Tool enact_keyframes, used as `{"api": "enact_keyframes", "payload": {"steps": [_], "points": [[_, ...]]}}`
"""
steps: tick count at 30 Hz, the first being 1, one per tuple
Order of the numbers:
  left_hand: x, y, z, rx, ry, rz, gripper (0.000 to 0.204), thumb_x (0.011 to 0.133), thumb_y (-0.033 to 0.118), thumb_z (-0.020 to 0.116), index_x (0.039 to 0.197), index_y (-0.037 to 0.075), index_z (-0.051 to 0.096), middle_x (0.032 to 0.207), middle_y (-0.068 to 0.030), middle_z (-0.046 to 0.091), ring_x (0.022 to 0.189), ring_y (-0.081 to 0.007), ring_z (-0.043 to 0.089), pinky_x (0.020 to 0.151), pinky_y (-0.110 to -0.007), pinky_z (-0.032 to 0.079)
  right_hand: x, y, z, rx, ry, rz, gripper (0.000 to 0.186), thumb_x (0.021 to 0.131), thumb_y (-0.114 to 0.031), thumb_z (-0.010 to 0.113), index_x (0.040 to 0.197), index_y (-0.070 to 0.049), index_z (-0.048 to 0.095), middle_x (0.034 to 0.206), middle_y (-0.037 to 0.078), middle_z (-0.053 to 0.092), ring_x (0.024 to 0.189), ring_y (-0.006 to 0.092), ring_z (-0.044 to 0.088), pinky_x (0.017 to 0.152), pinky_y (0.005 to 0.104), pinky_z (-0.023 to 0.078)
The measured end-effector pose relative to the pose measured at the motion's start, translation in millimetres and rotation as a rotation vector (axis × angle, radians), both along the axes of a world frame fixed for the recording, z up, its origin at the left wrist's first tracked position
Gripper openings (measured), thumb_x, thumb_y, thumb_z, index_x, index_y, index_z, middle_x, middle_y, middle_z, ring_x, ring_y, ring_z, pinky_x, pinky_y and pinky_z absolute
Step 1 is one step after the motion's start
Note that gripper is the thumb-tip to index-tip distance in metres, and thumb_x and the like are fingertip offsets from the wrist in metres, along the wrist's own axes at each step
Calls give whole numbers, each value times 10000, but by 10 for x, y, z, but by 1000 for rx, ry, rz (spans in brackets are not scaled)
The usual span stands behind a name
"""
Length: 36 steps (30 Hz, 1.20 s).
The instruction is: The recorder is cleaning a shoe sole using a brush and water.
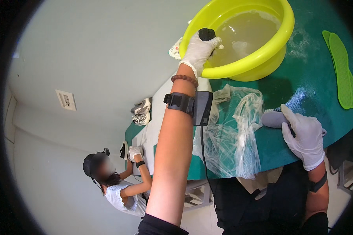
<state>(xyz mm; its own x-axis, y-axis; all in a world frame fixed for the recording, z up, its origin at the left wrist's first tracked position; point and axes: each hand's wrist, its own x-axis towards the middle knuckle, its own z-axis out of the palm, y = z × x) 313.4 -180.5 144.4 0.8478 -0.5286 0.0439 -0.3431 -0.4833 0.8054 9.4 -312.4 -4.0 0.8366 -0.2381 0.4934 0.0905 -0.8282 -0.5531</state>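
My left hand point(198, 51), in a white glove, grips a black object point(206, 34) over the left rim of a yellow basin point(250, 71) of cloudy water. I cannot make out what that object is. My right hand point(301, 139), also gloved, holds a grey-handled brush point(274, 119) low on the green table point(297, 88), right of a crumpled clear plastic bag point(239, 141). The brush's bristles are mostly hidden under its handle. A wet, foamy patch is on the table right of the basin.
Green insoles point(339, 70) lie at the table's right. A white sheet point(162, 92) and several shoes point(141, 111) are along the left. At lower left, a co-worker point(117, 192) in a cap holds something at the table's end. A dark cable hangs from my left forearm's device.
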Motion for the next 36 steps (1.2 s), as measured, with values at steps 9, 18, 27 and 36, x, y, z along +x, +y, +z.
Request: {"api": "enact_keyframes", "payload": {"steps": [9,18,27,36], "points": [[30,-9,12,164,-106,80,234,863,242,772,947,62,649,758,-15,637,536,-86,529,455,-240,394,6,1,3,14,6,-3,417,863,-152,683,1276,-99,664,707,98,618,608,274,623,625,405,498],[97,-7,-70,380,-464,121,359,857,325,756,991,-6,715,762,-57,690,599,-150,631,570,-309,508,-4,-3,-2,2,-16,0,431,862,-144,687,1291,-104,663,694,90,604,598,269,610,611,393,491],[6,-9,-44,284,-462,83,292,856,249,735,969,-17,700,729,-49,674,592,-142,618,560,-303,494,7,1,3,0,-30,-3,416,857,-138,686,1272,-103,671,695,93,611,596,278,616,614,402,498],[18,8,-62,160,-373,72,224,868,208,725,914,-5,672,689,-36,632,533,-130,571,493,-285,450,7,-1,-13,5,-21,-5,410,855,-145,690,1263,-103,674,709,105,627,613,286,631,621,408,504]]}}
